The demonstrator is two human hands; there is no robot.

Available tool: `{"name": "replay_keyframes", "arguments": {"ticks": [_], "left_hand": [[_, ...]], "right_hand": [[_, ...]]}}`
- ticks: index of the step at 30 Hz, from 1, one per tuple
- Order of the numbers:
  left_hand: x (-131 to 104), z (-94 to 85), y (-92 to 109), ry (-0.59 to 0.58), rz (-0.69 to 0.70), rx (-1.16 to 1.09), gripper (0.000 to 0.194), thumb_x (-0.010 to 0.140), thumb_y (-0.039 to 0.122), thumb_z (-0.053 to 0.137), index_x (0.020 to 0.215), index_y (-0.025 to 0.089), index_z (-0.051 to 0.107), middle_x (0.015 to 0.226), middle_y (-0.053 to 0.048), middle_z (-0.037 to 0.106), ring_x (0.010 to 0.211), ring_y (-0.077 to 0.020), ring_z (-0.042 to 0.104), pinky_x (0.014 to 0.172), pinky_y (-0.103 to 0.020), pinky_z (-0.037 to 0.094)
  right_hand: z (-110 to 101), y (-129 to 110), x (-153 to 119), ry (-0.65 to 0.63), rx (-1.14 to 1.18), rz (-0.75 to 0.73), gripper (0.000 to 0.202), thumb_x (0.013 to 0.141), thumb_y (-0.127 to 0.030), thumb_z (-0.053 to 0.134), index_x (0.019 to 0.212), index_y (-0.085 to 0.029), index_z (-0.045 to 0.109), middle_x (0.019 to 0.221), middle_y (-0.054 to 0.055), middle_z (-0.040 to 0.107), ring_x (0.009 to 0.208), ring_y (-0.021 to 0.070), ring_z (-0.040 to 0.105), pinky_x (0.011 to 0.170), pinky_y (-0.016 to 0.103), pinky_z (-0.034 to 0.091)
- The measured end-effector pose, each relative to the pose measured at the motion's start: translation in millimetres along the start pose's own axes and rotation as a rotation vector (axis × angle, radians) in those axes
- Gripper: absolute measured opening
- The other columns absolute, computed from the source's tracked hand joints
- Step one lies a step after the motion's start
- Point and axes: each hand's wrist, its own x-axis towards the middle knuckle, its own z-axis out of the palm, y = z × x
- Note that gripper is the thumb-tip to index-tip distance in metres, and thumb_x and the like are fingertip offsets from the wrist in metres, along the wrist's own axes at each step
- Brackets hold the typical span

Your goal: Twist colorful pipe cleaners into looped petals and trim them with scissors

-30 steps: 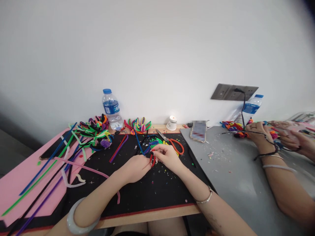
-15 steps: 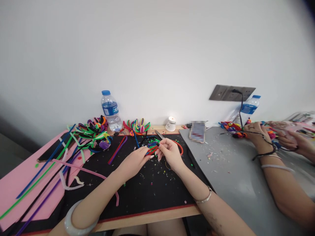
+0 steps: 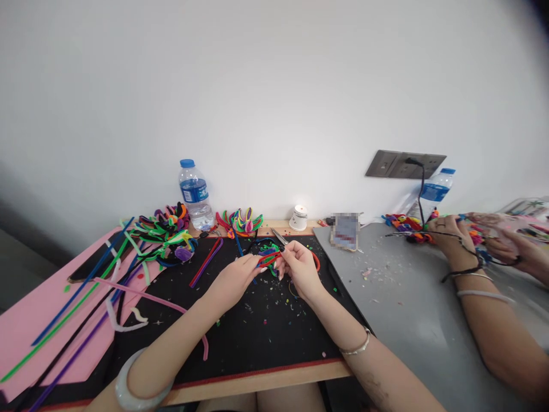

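Over the black mat (image 3: pixel 257 343), both hands are closed on a small bundle of red and green pipe cleaners (image 3: pixel 268 260). My left hand (image 3: pixel 235 280) grips the bundle's left end, its thumb along the near side. On the other end, my right hand (image 3: pixel 301 272) pinches with thumb and forefinger; a small black bit shows at the fingertips. Green and blue pipe cleaners (image 3: pixel 266 247) lie just behind, partly hidden by the hands. Scissors (image 3: pixel 279 236) rest beyond my right hand, and an orange-red pipe cleaner (image 3: pixel 317 262) curves beside it.
Finished-looking colourful pipe-cleaner bunches (image 3: pixel 163 232) and a water bottle (image 3: pixel 195 194) stand back left. Loose pipe cleaners cross pink sheets (image 3: pixel 81 366). An upturned paper cup (image 3: pixel 298 218) is at the wall. Another person's hands (image 3: pixel 450 237) work at the right on the grey mat (image 3: pixel 412 320).
My hands keep hold of the bundle, with only slight finger movement. The whole view has shifted a little.
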Motion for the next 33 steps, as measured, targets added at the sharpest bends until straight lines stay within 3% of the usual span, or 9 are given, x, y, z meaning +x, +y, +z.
{"name": "replay_keyframes", "arguments": {"ticks": [7, 12, 19, 24, 28, 33], "left_hand": [[0, 4.2, -6, 0.101, 0.037, 0.036, 0.030, 0.090, 0.030, 0.030, 0.109, 0.017, 0.050, 0.102, -0.009, 0.059, 0.096, -0.0197, 0.054, 0.084, -0.035, 0.044], [-2, 3.0, -10, 0.186, 0.038, 0.077, 0.032, 0.091, 0.029, 0.027, 0.095, 0.015, 0.056, 0.092, -0.010, 0.060, 0.089, -0.0193, 0.056, 0.081, -0.034, 0.045], [-3, -3.0, -16, 0.156, 0.065, 0.022, 0.032, 0.090, 0.031, 0.029, 0.091, 0.016, 0.056, 0.085, -0.008, 0.058, 0.084, -0.0181, 0.054, 0.077, -0.031, 0.044], [-1, -6.6, -13, 0.151, 0.008, -0.189, 0.031, 0.090, 0.032, 0.029, 0.083, 0.016, 0.055, 0.078, -0.005, 0.056, 0.074, -0.0151, 0.051, 0.070, -0.026, 0.040], [0, -6.5, -8, 0.133, -0.101, -0.422, 0.033, 0.088, 0.035, 0.032, 0.069, 0.016, 0.049, 0.063, 0.001, 0.045, 0.059, -0.0116, 0.042, 0.059, -0.023, 0.034], [3, -2.3, -4, 0.089, -0.238, -0.814, 0.036, 0.087, 0.042, 0.032, 0.067, 0.015, 0.046, 0.058, 0.004, 0.034, 0.052, -0.0092, 0.031, 0.051, -0.022, 0.025]], "right_hand": [[1, -1, 0, -0.002, 0.074, 0.025, 0.027, 0.072, -0.036, 0.062, 0.069, -0.018, 0.042, 0.052, -0.002, 0.060, 0.035, 0.0076, 0.048, 0.035, 0.019, 0.040], [0, 1, 0, -0.037, 0.096, 0.049, 0.026, 0.073, -0.035, 0.061, 0.068, -0.018, 0.041, 0.053, -0.002, 0.060, 0.036, 0.0077, 0.048, 0.035, 0.018, 0.040], [-5, 3, 1, -0.145, 0.088, 0.117, 0.024, 0.077, -0.033, 0.057, 0.067, -0.018, 0.042, 0.053, -0.001, 0.061, 0.037, 0.0070, 0.049, 0.034, 0.016, 0.039], [-13, -1, 4, -0.275, 0.108, 0.304, 0.021, 0.075, -0.030, 0.058, 0.069, -0.016, 0.043, 0.056, 0.001, 0.063, 0.039, 0.0078, 0.052, 0.034, 0.016, 0.040], [-20, -3, 6, -0.394, 0.116, 0.482, 0.021, 0.075, -0.031, 0.058, 0.071, -0.011, 0.052, 0.058, 0.004, 0.063, 0.043, 0.0082, 0.054, 0.038, 0.017, 0.043], [-21, -1, 8, -0.389, 0.090, 0.416, 0.023, 0.074, -0.033, 0.060, 0.070, -0.012, 0.052, 0.058, 0.003, 0.062, 0.042, 0.0069, 0.053, 0.038, 0.016, 0.042]]}}
